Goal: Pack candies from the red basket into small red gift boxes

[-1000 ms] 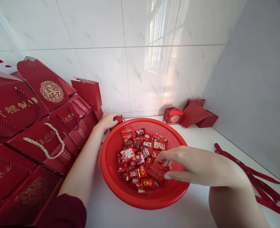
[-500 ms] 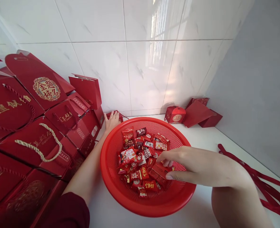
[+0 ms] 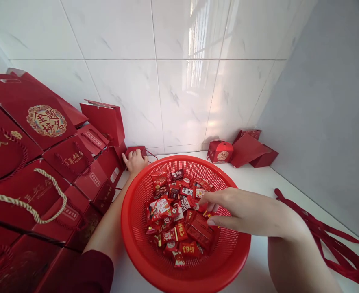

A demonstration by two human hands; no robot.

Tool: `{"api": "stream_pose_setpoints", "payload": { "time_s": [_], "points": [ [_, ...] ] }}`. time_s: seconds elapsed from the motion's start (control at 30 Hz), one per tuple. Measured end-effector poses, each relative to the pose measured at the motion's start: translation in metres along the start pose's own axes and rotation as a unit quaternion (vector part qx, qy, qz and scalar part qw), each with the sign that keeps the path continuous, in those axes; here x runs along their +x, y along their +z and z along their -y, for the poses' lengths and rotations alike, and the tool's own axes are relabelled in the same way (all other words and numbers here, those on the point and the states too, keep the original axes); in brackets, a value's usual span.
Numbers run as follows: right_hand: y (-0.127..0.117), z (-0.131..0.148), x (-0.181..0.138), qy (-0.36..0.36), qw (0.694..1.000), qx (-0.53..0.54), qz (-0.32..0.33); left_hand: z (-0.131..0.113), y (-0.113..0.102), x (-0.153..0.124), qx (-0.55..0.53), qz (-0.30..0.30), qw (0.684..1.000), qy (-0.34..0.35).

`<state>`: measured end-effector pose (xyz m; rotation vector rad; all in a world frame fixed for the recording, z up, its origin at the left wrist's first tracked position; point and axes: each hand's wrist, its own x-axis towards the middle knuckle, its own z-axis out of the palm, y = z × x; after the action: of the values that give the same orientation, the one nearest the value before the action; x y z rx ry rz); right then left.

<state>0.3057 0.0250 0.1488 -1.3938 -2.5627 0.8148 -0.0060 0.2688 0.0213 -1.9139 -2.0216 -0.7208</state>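
Note:
A round red plastic basket (image 3: pixel 136 228) sits on the white counter in front of me, holding several red-wrapped candies (image 3: pixel 173 207). My right hand (image 3: pixel 243 211) hovers over the basket's right side, fingers curled down among the candies; what they pinch is hidden. My left hand (image 3: pixel 134 160) reaches past the basket's far left rim and closes its fingers on a small red box (image 3: pixel 138 150) by the wall.
Stacked red gift bags with rope handles (image 3: pixel 39 171) fill the left side. Small red boxes (image 3: pixel 222 151) and folded red card (image 3: pixel 249 148) lie at the back right by the tiled wall. Red ribbons (image 3: pixel 328 240) trail along the right counter edge.
My left hand has moved farther back to the small box by the wall and closed on it. The view shifted a little; my right hand stays over the candies.

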Motion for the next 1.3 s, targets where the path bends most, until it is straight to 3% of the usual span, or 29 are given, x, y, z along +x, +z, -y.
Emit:
{"api": "stream_pose_setpoints", "payload": {
  "time_s": [0.13,0.43,0.67,0.83,0.97,1.17,1.3],
  "points": [
    [-0.002,-0.004,-0.001,0.004,1.000,-0.007,-0.006,0.012,0.002,0.002,-0.010,-0.009,1.000,0.002],
    [-0.004,-0.003,-0.001,0.009,1.000,-0.020,0.000,0.026,0.004,0.018,-0.039,0.031,0.998,0.028],
    [-0.004,-0.005,-0.005,0.003,0.999,-0.030,-0.009,0.012,-0.039,0.015,-0.077,-0.017,0.994,0.076],
    [-0.003,-0.004,-0.004,0.008,1.000,-0.026,-0.008,0.011,-0.060,0.035,-0.091,-0.003,0.996,0.018],
    [-0.002,-0.004,-0.005,0.014,0.999,-0.030,-0.006,0.021,-0.059,0.051,-0.106,-0.004,0.994,-0.013],
    [0.000,-0.008,-0.005,0.012,0.999,-0.031,-0.011,0.027,-0.061,0.065,-0.156,-0.075,0.984,-0.051],
    [0.000,-0.009,-0.003,0.016,0.999,-0.029,-0.010,0.026,-0.060,0.076,-0.171,-0.058,0.981,-0.066]
  ]
}}
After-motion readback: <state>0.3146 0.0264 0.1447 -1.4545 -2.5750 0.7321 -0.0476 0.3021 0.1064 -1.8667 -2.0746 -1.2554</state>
